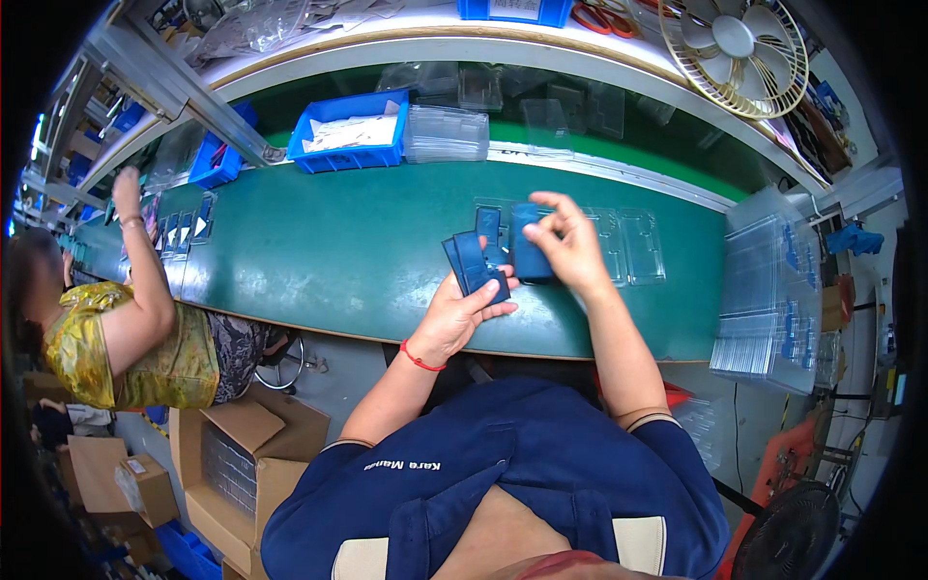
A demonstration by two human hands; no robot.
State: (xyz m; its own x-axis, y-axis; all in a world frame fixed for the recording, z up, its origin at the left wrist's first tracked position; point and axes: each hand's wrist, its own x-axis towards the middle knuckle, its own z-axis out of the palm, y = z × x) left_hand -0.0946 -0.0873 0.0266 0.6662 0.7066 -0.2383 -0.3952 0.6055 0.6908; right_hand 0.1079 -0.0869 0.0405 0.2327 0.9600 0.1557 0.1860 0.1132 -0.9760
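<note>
My left hand (452, 317) is closed around a fanned handful of dark blue flat rectangular pieces (470, 263), its thumb pressing on top. To its right, my right hand (572, 249) pinches a single dark blue flat piece (529, 253) by its upper part, thumb and finger together. This piece is over a row of clear plastic trays; whether it touches one I cannot tell. Another dark blue piece (487, 222) lies at the left end of the row. Shallow clear trays (640, 247) with moulded compartments continue to the right of my right hand.
Clear plastic trays stand in a tall stack (764, 290) at the table's right end. A blue bin (350, 135) with white papers and stacked clear trays (447, 133) line the back of the green table (329, 242). A co-worker (126, 329) works at left, near a cardboard box (246, 454).
</note>
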